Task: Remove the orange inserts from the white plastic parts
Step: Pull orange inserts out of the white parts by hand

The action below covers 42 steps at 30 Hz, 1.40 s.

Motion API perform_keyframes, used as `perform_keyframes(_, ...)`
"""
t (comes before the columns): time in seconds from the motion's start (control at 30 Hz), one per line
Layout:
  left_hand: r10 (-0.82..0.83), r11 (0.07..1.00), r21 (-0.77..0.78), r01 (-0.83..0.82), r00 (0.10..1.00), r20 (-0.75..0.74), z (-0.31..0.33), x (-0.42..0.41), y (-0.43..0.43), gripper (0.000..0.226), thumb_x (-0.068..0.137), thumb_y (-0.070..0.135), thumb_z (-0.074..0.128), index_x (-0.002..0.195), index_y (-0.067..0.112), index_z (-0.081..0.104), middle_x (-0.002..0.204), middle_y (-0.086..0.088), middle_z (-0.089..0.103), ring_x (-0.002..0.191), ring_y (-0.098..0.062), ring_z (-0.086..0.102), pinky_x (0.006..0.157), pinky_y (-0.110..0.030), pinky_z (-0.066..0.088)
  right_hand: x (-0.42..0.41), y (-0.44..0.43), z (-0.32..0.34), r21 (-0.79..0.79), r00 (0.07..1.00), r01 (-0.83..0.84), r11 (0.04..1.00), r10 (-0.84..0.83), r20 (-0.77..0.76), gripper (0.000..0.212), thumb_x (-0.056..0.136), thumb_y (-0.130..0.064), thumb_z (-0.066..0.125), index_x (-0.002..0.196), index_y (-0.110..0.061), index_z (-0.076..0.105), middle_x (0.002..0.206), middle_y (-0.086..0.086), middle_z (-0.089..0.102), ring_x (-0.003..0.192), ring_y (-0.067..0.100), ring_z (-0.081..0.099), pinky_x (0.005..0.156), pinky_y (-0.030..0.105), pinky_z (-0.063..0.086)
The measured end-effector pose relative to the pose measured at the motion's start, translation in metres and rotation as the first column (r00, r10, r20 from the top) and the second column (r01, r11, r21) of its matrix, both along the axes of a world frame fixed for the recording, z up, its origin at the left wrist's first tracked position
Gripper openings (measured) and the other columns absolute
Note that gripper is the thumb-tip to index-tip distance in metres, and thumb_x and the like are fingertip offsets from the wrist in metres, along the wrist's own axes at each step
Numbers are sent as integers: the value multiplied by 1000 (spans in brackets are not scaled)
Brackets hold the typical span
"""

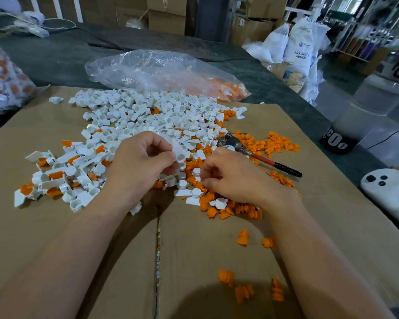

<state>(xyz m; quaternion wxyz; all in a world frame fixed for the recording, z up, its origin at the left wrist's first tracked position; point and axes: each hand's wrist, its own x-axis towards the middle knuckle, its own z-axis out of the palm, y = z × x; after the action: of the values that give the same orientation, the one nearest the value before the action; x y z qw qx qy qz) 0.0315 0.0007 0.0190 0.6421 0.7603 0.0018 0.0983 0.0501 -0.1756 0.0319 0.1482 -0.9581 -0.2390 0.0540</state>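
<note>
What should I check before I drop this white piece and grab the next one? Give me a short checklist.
1. White part pinched in left hand fingers: ok.
2. Its round socket free of orange: ok, looks empty.
3. Right hand free to pick: cannot tell, fingers curled over the orange inserts.
4. Filled parts still within left reach: ok.
5. Red-handled tool clear of the hands: ok, lying beside the right hand.
</note>
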Motion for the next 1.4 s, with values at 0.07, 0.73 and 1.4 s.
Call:
perform_keyframes(0.07, 4, 1000, -9, -4, 1000, 1, 1, 0, -1, 23, 81, -8, 61, 75, 14, 59, 65, -5, 65, 55, -9, 67, 54, -13, 51, 0, 1, -1, 0, 1000, 6, 1000, -6, -8, 10, 87, -24, 59, 97, -22, 61, 94, -9, 40, 89, 7, 42, 74, 24, 37)
perform_keyframes(0.73, -13, 1000, -16, 13, 1000, -8, 3, -3, -4, 15, 85, 2, 61, 78, 15, 64, 68, -6, 69, 55, -11, 66, 51, -19, 54, -5, 7, 2, 104, 994, 101, 989, -105, 36, 26, 85, -6, 59, 107, -18, 67, 107, -1, 67, 98, 12, 60, 86, 27, 49)
perform_keyframes(1.4, -63, 998, -31, 62, 998, -28, 3, -4, -5, 15, 85, 0, 61, 75, 12, 62, 58, 0, 68, 48, -11, 62, 49, -24, 54, 2, 5, -1, 93, 994, 70, 993, -77, 75, 34, 80, -16, 70, 113, -19, 64, 95, -7, 45, 90, 11, 49, 81, 25, 45)
